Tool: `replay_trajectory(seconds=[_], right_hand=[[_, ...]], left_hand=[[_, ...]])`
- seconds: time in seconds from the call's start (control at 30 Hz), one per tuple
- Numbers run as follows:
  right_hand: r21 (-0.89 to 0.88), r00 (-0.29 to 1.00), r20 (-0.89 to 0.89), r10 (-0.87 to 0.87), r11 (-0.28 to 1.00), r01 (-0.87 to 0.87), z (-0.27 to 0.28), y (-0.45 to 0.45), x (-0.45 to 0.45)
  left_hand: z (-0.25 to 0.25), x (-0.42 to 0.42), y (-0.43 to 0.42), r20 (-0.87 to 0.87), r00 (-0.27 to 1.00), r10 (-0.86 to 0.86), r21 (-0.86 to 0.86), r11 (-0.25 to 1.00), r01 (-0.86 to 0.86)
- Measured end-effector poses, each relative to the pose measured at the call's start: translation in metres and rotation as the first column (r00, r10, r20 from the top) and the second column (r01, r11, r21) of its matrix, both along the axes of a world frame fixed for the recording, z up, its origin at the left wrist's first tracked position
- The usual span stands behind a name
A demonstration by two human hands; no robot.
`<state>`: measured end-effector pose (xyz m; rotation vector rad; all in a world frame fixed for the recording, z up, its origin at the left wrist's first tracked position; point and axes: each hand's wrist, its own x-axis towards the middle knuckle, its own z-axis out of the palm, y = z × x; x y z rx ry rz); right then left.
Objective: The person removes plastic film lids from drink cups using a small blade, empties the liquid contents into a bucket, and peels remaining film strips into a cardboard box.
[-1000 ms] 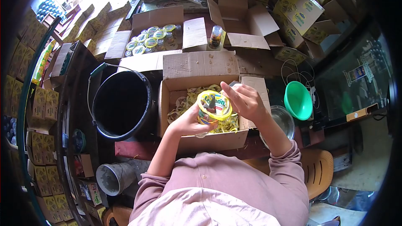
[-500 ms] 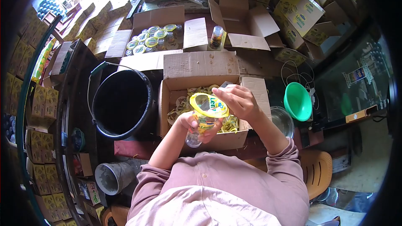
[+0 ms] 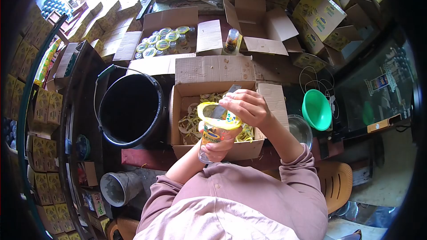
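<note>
My left hand (image 3: pixel 218 149) is wrapped round a clear plastic cup (image 3: pixel 212 138) with a printed lemon label, held tilted over the front of a cardboard box (image 3: pixel 216 150). Yellow printed film (image 3: pixel 205 110) spreads wide around the cup's top. My right hand (image 3: pixel 245 106) is closed just above the film, fingers pinched on a flat grey blade (image 3: pixel 219 112). The blade reaches down over the cup's top; its handle end sticks out above my fingers. Curled yellow-and-white film trimmings (image 3: pixel 190 122) lie inside the box.
A black bucket (image 3: pixel 130 110) stands left of the box. To the right are a green bowl (image 3: pixel 316 110) and a clear bowl (image 3: pixel 302 129). Behind, an open carton (image 3: pixel 171 18) holds several yellow-topped cups, beside a lone cup (image 3: pixel 231 41) and another open carton (image 3: pixel 267 44).
The cup has turned more upright and its film top faces me differently. My right hand has shifted slightly left and down, and the grey blade now shows over the cup's top.
</note>
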<state>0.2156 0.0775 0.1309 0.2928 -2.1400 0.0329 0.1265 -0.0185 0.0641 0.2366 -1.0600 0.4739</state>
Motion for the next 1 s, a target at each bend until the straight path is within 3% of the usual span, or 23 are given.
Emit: replay_trajectory(seconds=[0.2,0.4,1.0], right_hand=[[-0.05,0.999,-0.023,0.025,0.998,-0.026,-0.003,-0.001,-0.002],[-0.07,0.999,-0.026,0.046,0.996,-0.047,-0.002,-0.002,-0.002],[-0.034,0.972,-0.112,0.205,0.977,-0.209,-0.001,-0.008,-0.009]], left_hand=[[-0.001,0.009,-0.004,0.06,0.997,-0.058,-0.027,0.998,0.059],[0.008,0.01,-0.008,-0.019,0.998,-0.058,-0.084,0.995,0.056],[0.004,0.031,-0.011,0.077,0.977,-0.2,0.065,0.979,0.195]])
